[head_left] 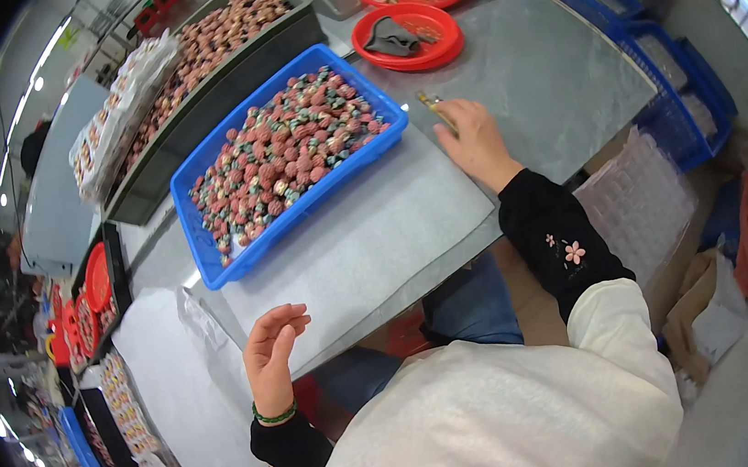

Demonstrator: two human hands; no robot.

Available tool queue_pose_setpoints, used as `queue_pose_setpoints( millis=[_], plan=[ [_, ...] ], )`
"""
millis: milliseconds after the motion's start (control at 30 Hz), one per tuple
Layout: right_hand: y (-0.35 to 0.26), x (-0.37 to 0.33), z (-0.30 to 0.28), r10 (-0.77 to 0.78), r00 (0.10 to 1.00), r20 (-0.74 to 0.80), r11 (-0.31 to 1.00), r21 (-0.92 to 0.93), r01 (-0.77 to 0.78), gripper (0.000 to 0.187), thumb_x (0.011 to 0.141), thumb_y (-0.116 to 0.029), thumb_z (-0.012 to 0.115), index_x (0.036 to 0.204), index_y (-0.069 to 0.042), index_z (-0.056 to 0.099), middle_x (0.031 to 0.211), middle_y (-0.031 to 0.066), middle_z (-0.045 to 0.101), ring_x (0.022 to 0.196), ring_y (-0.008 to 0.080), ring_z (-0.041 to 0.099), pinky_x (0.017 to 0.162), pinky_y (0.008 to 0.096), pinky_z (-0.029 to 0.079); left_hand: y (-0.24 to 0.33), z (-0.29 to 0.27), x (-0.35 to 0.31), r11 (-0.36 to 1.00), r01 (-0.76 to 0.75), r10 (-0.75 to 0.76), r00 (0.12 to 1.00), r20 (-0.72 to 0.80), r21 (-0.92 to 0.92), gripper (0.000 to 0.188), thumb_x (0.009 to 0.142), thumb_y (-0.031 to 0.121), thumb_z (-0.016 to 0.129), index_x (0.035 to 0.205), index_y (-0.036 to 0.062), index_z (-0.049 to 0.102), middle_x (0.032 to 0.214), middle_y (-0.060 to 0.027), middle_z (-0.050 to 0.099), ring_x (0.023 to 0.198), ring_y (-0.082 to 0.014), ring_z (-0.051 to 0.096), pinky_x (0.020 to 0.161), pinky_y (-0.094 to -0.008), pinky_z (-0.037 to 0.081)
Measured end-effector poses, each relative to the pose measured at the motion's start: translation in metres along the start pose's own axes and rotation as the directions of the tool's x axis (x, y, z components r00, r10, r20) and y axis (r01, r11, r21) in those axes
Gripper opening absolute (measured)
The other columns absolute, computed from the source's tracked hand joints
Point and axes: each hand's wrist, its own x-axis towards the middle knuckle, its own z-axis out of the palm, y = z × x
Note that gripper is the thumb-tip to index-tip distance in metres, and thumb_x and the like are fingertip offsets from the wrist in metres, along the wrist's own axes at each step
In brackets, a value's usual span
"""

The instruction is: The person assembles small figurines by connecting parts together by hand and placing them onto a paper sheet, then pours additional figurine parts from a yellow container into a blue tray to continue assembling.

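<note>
A blue tray (297, 207) full of small ridged pink, teal and cream pieces (287, 156) sits in front of me on white paper (360, 235). To the right of the tray, my right hand (477, 140) is at the tabletop, thumb and fingers closed on a thin yellowish tool (440, 113); its exact kind is too small to tell. My left hand (275, 354) hovers by the paper's near left edge, loosely bent with thumb and fingers apart, and holds nothing. A green bracelet (277, 417) circles the left wrist.
Beyond the blue tray is a long grey bin (217, 71) heaped with similar pieces, a wrapped pack (122, 114) on its left end. Red round trays (409, 59) lie at the back, one holding a grey cloth (390, 38). Blue crates (668, 98) stand off the table's right side.
</note>
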Motion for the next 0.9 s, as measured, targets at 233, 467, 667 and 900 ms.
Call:
queue_pose_setpoints(
  millis=[233, 467, 667, 900],
  plan=[
    [-0.025, -0.018, -0.011, -0.005, 0.984, 0.18, 0.986, 0.165, -0.025, 0.02, 0.073, -0.011, 0.058, 0.091, -0.002, 0.057, 0.09, 0.0136, 0.058, 0.087, 0.0312, 0.054, 0.076, 0.0384, 0.043, -0.005, 0.018, 0.03, 0.965, -0.074, 0.077, 0.997, -0.003, 0.251, 0.021, 0.084, 0.0, 0.049, 0.105, -0.0036, 0.052, 0.103, -0.0087, 0.057, 0.094, -0.0153, 0.054, 0.084, -0.0255, 0.04],
    [-0.007, 0.023, -0.029, 0.005, 0.998, 0.066, 0.966, 0.259, -0.022, 0.02, 0.076, -0.011, 0.059, 0.093, -0.001, 0.059, 0.084, 0.0136, 0.059, 0.071, 0.0261, 0.058, 0.063, 0.0324, 0.046, -0.001, 0.04, 0.034, 0.921, -0.069, 0.014, 0.989, 0.144, 0.384, 0.022, 0.083, -0.003, 0.047, 0.104, -0.0054, 0.052, 0.104, -0.0103, 0.057, 0.094, -0.0168, 0.055, 0.084, -0.0265, 0.041],
    [-0.061, 0.007, -0.021, -0.088, 0.97, 0.228, 0.854, 0.519, -0.045, 0.018, 0.075, -0.002, 0.058, 0.093, 0.0, 0.059, 0.083, 0.0109, 0.06, 0.068, 0.0162, 0.057, 0.058, 0.0253, 0.045, -0.018, 0.042, 0.03, 0.933, -0.031, -0.038, 0.982, 0.185, 0.357, 0.02, 0.085, 0.003, 0.048, 0.104, -0.0017, 0.053, 0.102, -0.0095, 0.057, 0.092, -0.018, 0.057, 0.081, -0.0289, 0.044],
    [-0.113, 0.043, 0.035, -0.233, 0.963, 0.137, 0.869, 0.474, 0.143, 0.019, 0.073, -0.001, 0.058, 0.093, 0.0, 0.059, 0.088, 0.0124, 0.06, 0.074, 0.0193, 0.06, 0.062, 0.0274, 0.046, -0.017, 0.022, 0.024, 0.648, 0.019, -0.183, 0.974, -0.131, -0.761, 0.02, 0.089, 0.018, 0.044, 0.099, 0.0017, 0.052, 0.091, -0.0095, 0.058, 0.074, -0.0164, 0.055, 0.07, -0.0288, 0.045]
  ],
)
